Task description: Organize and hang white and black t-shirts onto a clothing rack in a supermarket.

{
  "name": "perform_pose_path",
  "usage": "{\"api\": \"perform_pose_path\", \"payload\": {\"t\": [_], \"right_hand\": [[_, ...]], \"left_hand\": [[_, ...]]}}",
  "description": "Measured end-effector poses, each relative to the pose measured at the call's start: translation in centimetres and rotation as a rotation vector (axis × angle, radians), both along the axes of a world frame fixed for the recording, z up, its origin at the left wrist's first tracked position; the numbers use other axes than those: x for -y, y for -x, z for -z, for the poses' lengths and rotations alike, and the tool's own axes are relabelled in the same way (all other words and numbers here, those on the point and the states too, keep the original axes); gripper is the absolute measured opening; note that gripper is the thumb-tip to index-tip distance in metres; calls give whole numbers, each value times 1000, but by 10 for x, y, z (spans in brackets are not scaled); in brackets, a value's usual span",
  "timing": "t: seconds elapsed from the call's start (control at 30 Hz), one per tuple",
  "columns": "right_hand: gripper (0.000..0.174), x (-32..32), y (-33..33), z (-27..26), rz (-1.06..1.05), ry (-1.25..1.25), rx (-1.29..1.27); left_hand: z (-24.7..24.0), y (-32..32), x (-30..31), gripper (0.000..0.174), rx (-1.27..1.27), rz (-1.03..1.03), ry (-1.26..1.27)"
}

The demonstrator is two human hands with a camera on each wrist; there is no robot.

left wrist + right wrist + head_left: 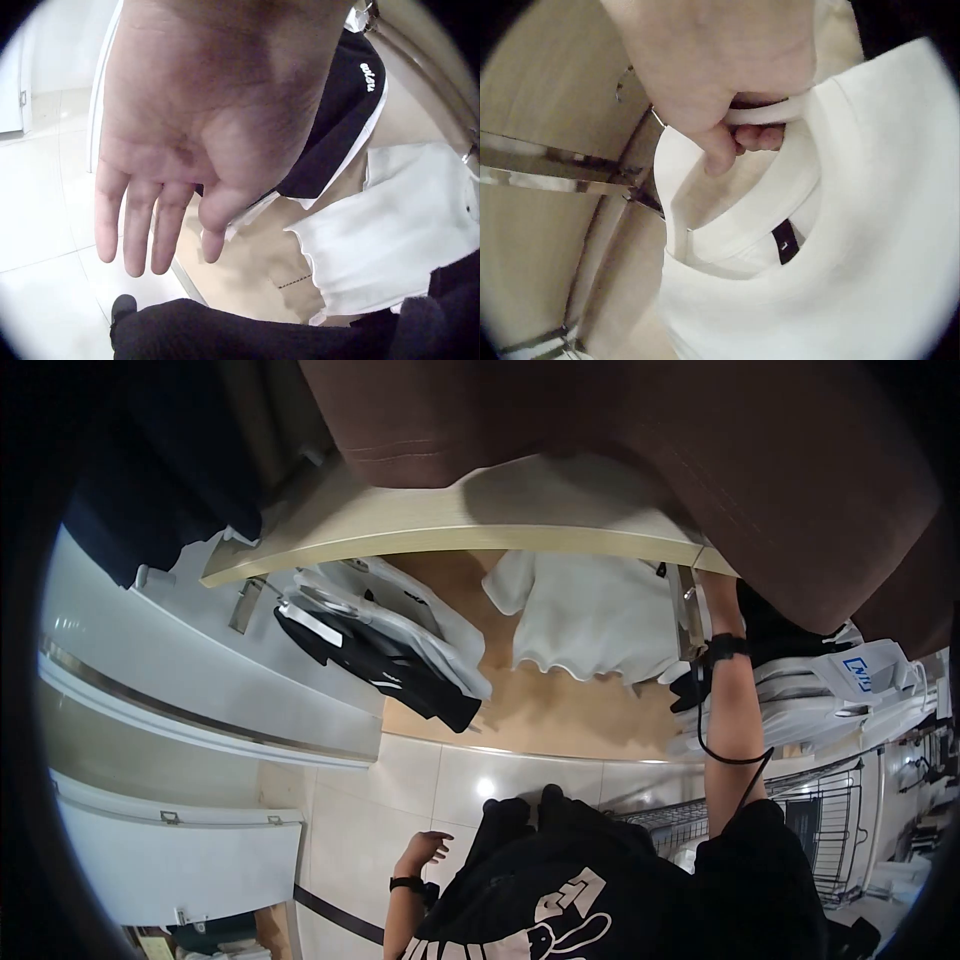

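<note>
Right now your right hand [720,75] is raised to the clothes rail, and its fingers [759,137] are curled round the white hanger [769,114] that runs through the neck of a white T-shirt [855,225]. The grip is firm, with the thumb tucked under the hanger's arm. The T-shirt hangs from that hanger just beside the metal rail [555,176], at the right end of the rack, and its black neck label [785,241] shows inside the collar. From the head camera you see your right arm reaching up, the hand [718,605] partly hidden behind the rack bracket.

Your left hand [202,127] hangs loose at your side, palm towards its wrist camera, fingers relaxed and nearly straight, holding nothing and touching nothing. In the head view it [425,850] sits low, above the tiled floor [480,780].

Beyond the left hand hang a black garment with white lettering [345,112] and a white top with a wavy hem [390,232]. The same white top [590,615] hangs under the wooden shelf [450,525], between the black and white garments [390,645] to its left and your raised arm. A wire basket [830,810] stands near your right side.
</note>
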State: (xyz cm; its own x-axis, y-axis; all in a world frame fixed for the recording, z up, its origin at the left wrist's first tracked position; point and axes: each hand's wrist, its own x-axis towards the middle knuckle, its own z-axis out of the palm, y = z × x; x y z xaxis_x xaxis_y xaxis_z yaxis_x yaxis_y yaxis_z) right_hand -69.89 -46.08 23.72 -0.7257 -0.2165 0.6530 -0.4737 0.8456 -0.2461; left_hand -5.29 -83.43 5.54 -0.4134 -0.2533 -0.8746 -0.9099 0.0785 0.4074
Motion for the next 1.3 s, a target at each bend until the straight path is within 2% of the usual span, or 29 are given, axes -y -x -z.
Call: {"api": "perform_pose_path", "payload": {"t": [0.1, 0.17, 0.23, 0.27, 0.3, 0.37, 0.4, 0.43, 0.47, 0.57, 0.7, 0.77, 0.8, 0.87, 0.9, 0.97, 1.0, 1.07, 1.1, 1.13, 1.2, 1.27, 1.3], "right_hand": [[44, -1, -61, 2, -116, 166, 108], [43, 8, -122, 17, -271, 358, 435], [42, 21, -176, 29, -372, 448, 807], [42, 29, -195, 32, -407, 376, 871], [33, 38, -206, 37, -439, 89, 629], [32, 49, -235, 29, -508, 78, 764], [32, 55, -252, 15, -557, 82, 863], [34, 61, -270, -8, -578, 117, 965], [34, 63, -283, -24, -589, 109, 982], [32, 64, -318, -66, -637, 145, 1083], [41, 60, -364, -119, -735, 90, 1026], [46, 56, -389, -129, -828, 104, 948], [46, 55, -403, -130, -817, 106, 949], [39, 54, -430, -130, -829, 142, 895], [39, 57, -445, -127, -822, 145, 898], [26, 63, -474, -119, -675, 256, 352], [26, 62, -490, -122, -672, 256, 359], [15, 52, -527, -132, -445, 169, 67], [13, 49, -544, -126, -449, 283, 140], [13, 43, -560, -120, -455, 270, 158], [19, 33, -584, -104, -498, 465, 1043], [27, 38, -599, -76, -558, 552, 1320], [27, 42, -602, -66, -551, 559, 1313]], "left_hand": [[-3, -2, 5, 30, -1, -26, -30], [-1, 8, 9, 31, -48, -94, 6], [-14, 28, 12, 29, -324, 80, 192], [-26, 42, 13, 29, -411, 264, 352], [-38, 60, 14, 28, -507, 370, 442], [-110, 105, -15, 23, -583, 287, 538], [-113, 116, -16, 23, -759, 305, 564], [-143, 128, -30, 29, -842, 361, 680], [-169, 139, -42, 38, -903, 370, 669], [-208, 157, -73, 49, -1146, 440, 755], [-236, 155, -102, 53, -1246, 456, 726], [-242, 142, -111, 42, -1218, 447, 778], [-244, 132, -112, 42, -1223, 453, 769], [-248, 112, -111, 23, -1111, 356, 709], [-253, 98, -113, 15, -1170, 308, 753], [-258, 70, -112, 14, -1127, 302, 782], [-257, 57, -110, 13, -1079, 291, 811], [-252, 33, -107, 13, -1088, 262, 852], [-255, 21, -108, 13, -1043, 239, 862], [-257, 10, -110, 13, -996, 225, 870], [-255, -6, -115, 14, -985, 225, 867], [-253, -19, -118, 14, -1004, 251, 945], [-255, -23, -119, 14, -1012, 259, 942]]}}
